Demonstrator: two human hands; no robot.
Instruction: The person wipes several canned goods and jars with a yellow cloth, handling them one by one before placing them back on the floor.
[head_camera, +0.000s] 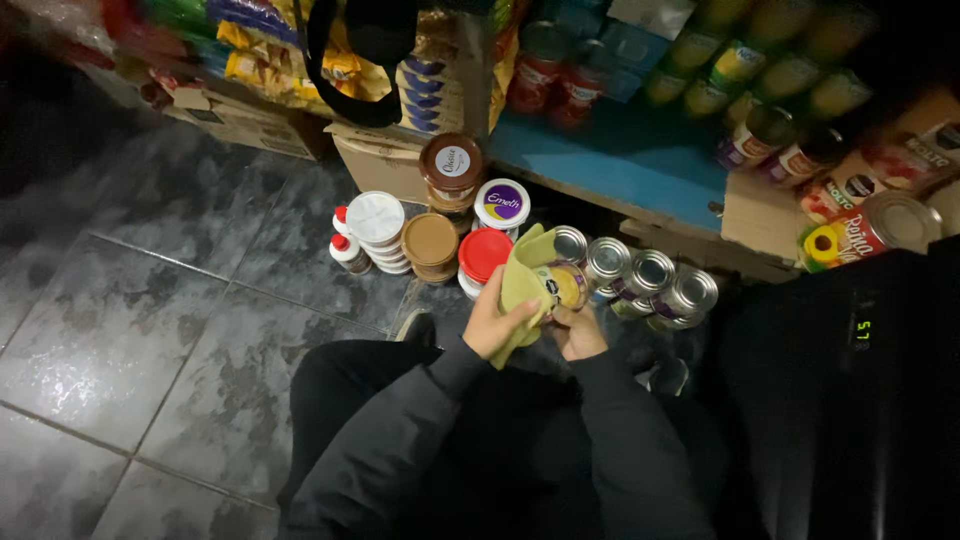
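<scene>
In the head view, the person crouches over a grey tiled floor (150, 330) in front of a low blue shelf (620, 160). The left hand (497, 322) presses a yellow-green cloth (522, 275) against a small tin can (565, 285), its fingers closed around the cloth and curled onto the can's side. The right hand (578, 330) grips the same can from below, fingers clamped on its lower part, so the can sits off the floor between both hands, just near of the row of cans.

That row of silver-topped cans (650, 275) stands on the floor to the right, close together. To the left stand plastic tubs with a red lid (485, 253), a brown lid (430, 240) and a white lid (375, 218), and farther off a stacked jar with a dark brown lid (451, 162). Cardboard boxes (245, 125) line the far left.

The step in hand looks like wiping this one can. The next move probably calls for turning the can in the right hand so the cloth reaches its unwiped side.
</scene>
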